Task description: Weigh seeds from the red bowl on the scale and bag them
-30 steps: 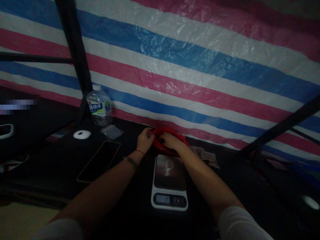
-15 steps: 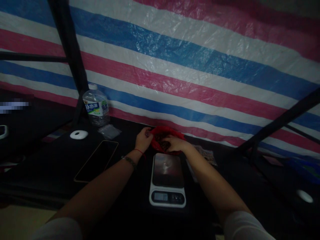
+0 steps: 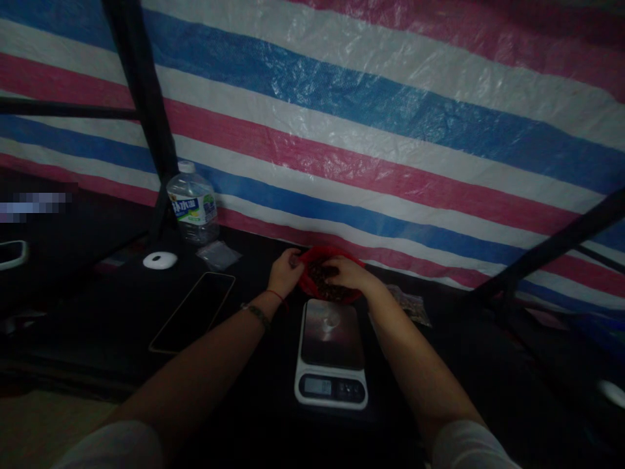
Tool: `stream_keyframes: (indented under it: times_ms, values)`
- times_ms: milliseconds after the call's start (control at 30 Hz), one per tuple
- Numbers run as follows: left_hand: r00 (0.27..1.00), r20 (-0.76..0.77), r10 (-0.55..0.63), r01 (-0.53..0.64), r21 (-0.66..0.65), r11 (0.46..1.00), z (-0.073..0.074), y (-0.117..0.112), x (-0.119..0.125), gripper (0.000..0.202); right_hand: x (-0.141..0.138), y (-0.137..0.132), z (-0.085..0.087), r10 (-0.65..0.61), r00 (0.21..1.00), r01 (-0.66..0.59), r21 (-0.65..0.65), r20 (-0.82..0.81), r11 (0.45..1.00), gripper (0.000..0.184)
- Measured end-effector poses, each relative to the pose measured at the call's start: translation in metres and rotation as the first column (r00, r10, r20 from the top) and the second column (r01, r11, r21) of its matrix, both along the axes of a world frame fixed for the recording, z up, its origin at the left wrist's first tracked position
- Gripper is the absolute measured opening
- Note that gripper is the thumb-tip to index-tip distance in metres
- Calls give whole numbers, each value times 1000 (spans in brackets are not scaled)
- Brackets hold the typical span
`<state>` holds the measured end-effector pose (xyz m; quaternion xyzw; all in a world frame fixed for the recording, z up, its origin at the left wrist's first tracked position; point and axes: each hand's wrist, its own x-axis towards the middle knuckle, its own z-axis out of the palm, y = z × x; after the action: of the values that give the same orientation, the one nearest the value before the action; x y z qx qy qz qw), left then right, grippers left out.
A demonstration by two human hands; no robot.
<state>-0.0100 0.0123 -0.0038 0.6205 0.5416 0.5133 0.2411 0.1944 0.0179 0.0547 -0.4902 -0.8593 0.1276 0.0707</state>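
A red plastic bag [image 3: 312, 260] lies open on the black table just behind a small white kitchen scale [image 3: 332, 355]. My left hand [image 3: 284, 273] pinches the bag's left rim and holds it open. My right hand [image 3: 347, 273] reaches into the bag's mouth, fingers curled down over the dark small pieces inside. What the right fingers hold, if anything, is hidden. The scale's dark platform has nothing on it.
A dark phone [image 3: 193, 312] lies left of the scale, with a white round puck [image 3: 159, 260], a small clear bag [image 3: 218, 255] and a water bottle [image 3: 192, 203] behind it. Another clear packet [image 3: 413, 305] lies right of the bag. A striped tarp [image 3: 371, 130] backs the table, with black poles [image 3: 144, 98].
The red bag has been pulled open and dark contents now show. My right hand has moved from the bag's top edge into its mouth. The left hand stayed on the rim.
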Motion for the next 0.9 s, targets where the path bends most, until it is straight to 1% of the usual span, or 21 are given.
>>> stream_keyframes:
  times_ms: [67, 100, 133, 167, 267, 300, 400, 433, 500, 567, 600, 633, 667, 700, 733, 767, 800, 833, 867, 900]
  values:
    - [1000, -3, -18, 18, -5, 1000, 0, -1, 1, 36, -3, -6, -1, 33, 999, -31, -54, 26, 998, 68]
    - [1000, -2, -28, 28, -6, 1000, 0, -1, 1, 37, -5, -8, -3, 50, 998, -47, -73, 35, 996, 74]
    - [999, 0, -39, 39, -5, 999, 0, -2, 2, 37, -7, -10, -5, 65, 997, -61, -82, 38, 995, 74]
    - [999, 2, -49, 49, -2, 999, 0, -2, 2, 38, -9, -11, -6, 75, 996, -72, -80, 37, 994, 69]
    - [998, 11, -63, 63, 16, 998, 0, -2, 3, 37, -14, -11, -10, 83, 996, -82, -40, 29, 996, 41]
    - [998, 18, -62, 61, 23, 998, 0, -2, 3, 37, -15, -10, -11, 77, 996, -77, -24, 35, 997, 34]
    - [998, 40, -50, 48, 42, 998, -1, -1, 2, 37, -15, -9, -12, 51, 997, -52, 19, 52, 998, 28]
    - [998, 44, -38, 36, 45, 998, 0, 0, 2, 38, -14, -10, -12, 52, 997, -54, 28, 50, 998, 29]
    - [999, 52, -6, 3, 62, 998, 2, -1, -1, 40, -14, -12, -14, 74, 997, -75, 31, 35, 997, 40]
    - [998, 50, 26, -32, 115, 993, 7, -3, -5, 45, -14, -13, -16, 98, 995, -99, 12, 21, 995, 52]
    - [999, 38, 28, -33, 153, 988, 10, -6, -8, 48, -14, -14, -17, 102, 995, -102, -5, 19, 995, 52]
    - [1000, 2, -1, 1, 195, 981, 15, -9, -11, 51, -15, -14, -18, 101, 995, -101, -20, 19, 995, 48]
    - [996, -58, -65, 77, 225, 971, 21, -13, -14, 54, -15, -14, -18, 99, 995, -98, -31, 18, 995, 41]
    - [977, -140, -161, 191, 235, 953, 27, -18, -16, 54, -16, -14, -18, 97, 995, -96, -36, 15, 995, 34]
    - [936, -228, -269, 318, 219, 922, 34, -23, -18, 50, -16, -14, -18, 92, 996, -92, -37, 7, 995, 30]
    - [862, -308, -402, 464, 162, 871, 41, -29, -18, 49, -17, -13, -17, 92, 996, -92, -38, -1, 995, 26]
    - [769, -363, -526, 589, 83, 804, 48, -34, -18, 50, -17, -13, -15, 96, 995, -96, -45, -8, 994, 23]
    - [670, -397, -627, 684, 5, 729, 54, -39, -16, 53, -17, -14, -14, 101, 995, -102, -57, -13, 993, 20]
    - [597, -413, -688, 743, -40, 669, 59, -44, -13, 54, -17, -14, -12, 104, 994, -105, -63, -18, 993, 19]
    - [543, -418, -728, 777, -77, 624, 63, -48, -10, 55, -16, -14, -10, 102, 995, -103, -55, -21, 993, 18]
